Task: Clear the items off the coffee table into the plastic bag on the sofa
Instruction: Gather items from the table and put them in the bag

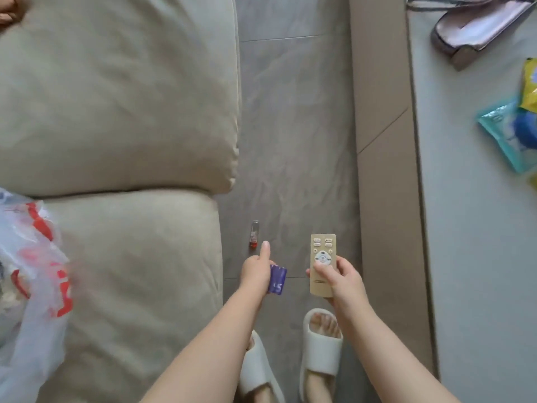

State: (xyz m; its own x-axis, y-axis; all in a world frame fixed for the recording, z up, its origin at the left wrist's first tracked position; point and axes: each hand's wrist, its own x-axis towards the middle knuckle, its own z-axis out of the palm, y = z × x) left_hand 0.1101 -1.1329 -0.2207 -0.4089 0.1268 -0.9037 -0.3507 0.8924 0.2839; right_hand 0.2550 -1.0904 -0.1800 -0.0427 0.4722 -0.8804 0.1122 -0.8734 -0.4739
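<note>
My right hand (pixel 344 276) grips a beige remote control (pixel 322 264) upright over the floor, thumb on its buttons. My left hand (pixel 257 269) holds a small purple pack (pixel 277 279), with the index finger stretched forward. Just beyond that finger a red lighter (pixel 254 234) lies on the grey floor. The white plastic bag with red print (pixel 32 257) sits on the beige sofa (pixel 116 112) at the left edge. On the pale coffee table (pixel 465 228) at the right lie a pinkish pouch (pixel 479 30) and teal and yellow snack packets (pixel 511 132).
A strip of grey tiled floor (pixel 293 126) runs between the sofa and the table's brown side panel (pixel 383 141). My feet in white slippers (pixel 321 347) stand at the bottom of that strip.
</note>
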